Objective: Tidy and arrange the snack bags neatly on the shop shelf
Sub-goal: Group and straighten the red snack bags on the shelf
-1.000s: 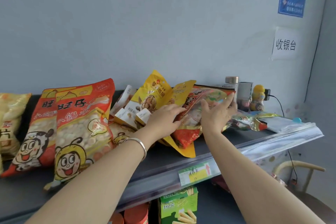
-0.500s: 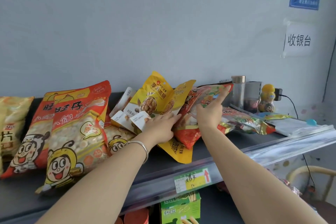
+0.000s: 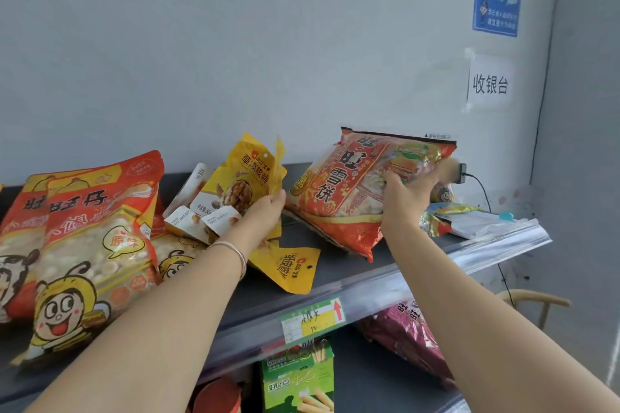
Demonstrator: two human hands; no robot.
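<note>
Shelf point(image 3: 255, 298), dark grey, upper tier: a red rice-cracker bag point(image 3: 339, 198) is raised and tilted towards the right end, gripped by the right hand point(image 3: 407, 194) with the thumb on its front and the fingers round its far edge. The upright yellow walnut pouch point(image 3: 245, 178) is clutched by the curled left hand point(image 3: 265, 211), with a second yellow pouch point(image 3: 292, 270) lying flat in front. Large red-and-yellow bags point(image 3: 90, 245) lean at the left.

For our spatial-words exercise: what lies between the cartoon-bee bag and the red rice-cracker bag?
Head view: yellow walnut pouches, held by the left hand.
</note>
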